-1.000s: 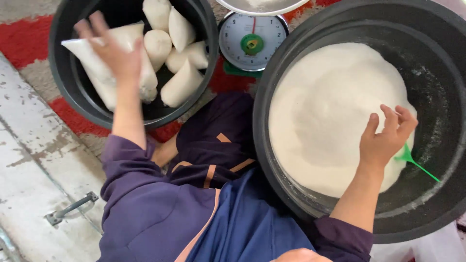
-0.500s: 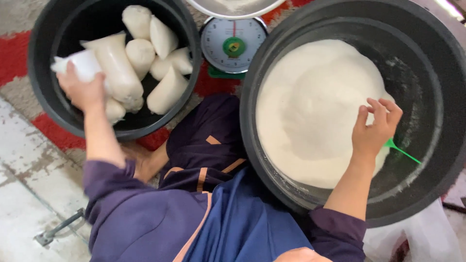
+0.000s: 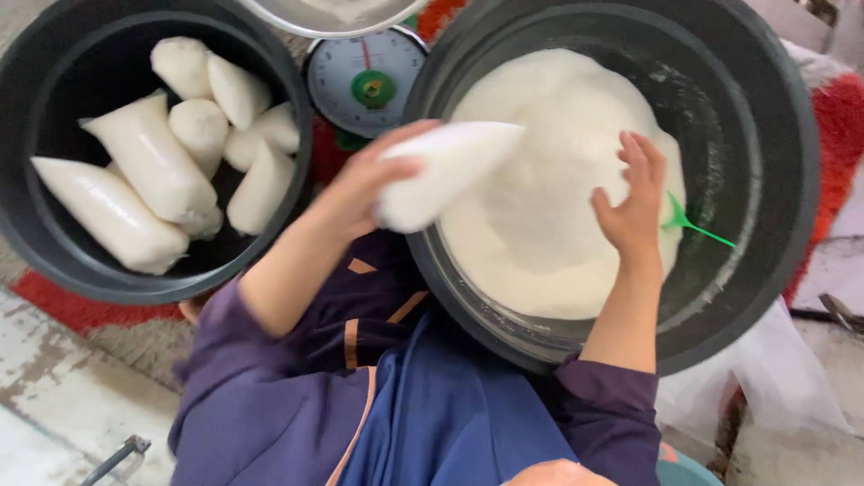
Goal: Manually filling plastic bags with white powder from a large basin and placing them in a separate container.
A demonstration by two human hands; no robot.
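left hand (image 3: 364,184) closed round the fat end of a white filled bag (image 3: 445,171), bag lying sideways, blurred, its narrow end reaching over the near rim of the big dark tub (image 3: 792,171); right hand (image 3: 634,202) open, fingers spread and slightly curled, nothing gripped as far as I can see, hovering on or just over the white granular heap (image 3: 540,225) inside that tub; can't tell if fingertips touch the heap; green scoop handle (image 3: 697,229) pokes out just beside the right hand, scoop head half buried in the heap

outward: second dark tub (image 3: 27,234) on the left holds a pile of filled white bags (image 3: 148,162), roughly seven showing, some stacked on others; dial kitchen scale (image 3: 364,81) sits between the two tubs, metal pan (image 3: 328,13) on top, mostly cut off by the frame edge; red patterned mat (image 3: 81,310) under it all, pale plastic sheet (image 3: 774,378) beside the big tub

progress, my read: a batch already bagged and parked in the left tub; big tub still well loaded with loose stuff, so plenty left to bag; held bag looks full but can't tell whether it's sealed
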